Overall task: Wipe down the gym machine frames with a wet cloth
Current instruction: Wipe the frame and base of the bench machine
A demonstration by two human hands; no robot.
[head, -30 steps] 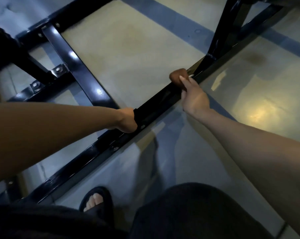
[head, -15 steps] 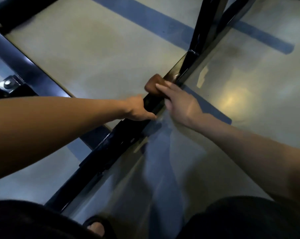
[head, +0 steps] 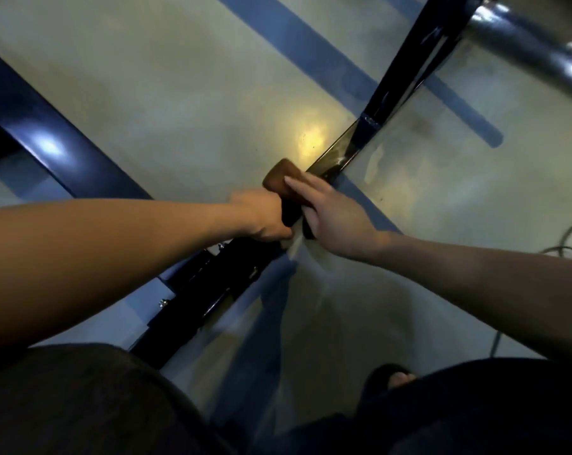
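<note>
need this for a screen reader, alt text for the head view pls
A person's right hand presses a brown cloth onto a black floor-level frame bar, while the left hand grips the bar just behind it.

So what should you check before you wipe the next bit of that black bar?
1. Brown cloth is on the black floor bar: ok, it sits on top of the bar.
2. Right hand is on the cloth: ok, its fingers lie over it.
3. Left hand steadies the bar: ok, it grips the bar right behind the cloth.
4. Cloth is wet enough: cannot tell, though the bar ahead looks shiny.
5. Way ahead is free: not ok, a black upright post joins the bar a little further on, so the wipe must stop or go round there.
6. Sandalled foot is away from the bar: ok.
</note>
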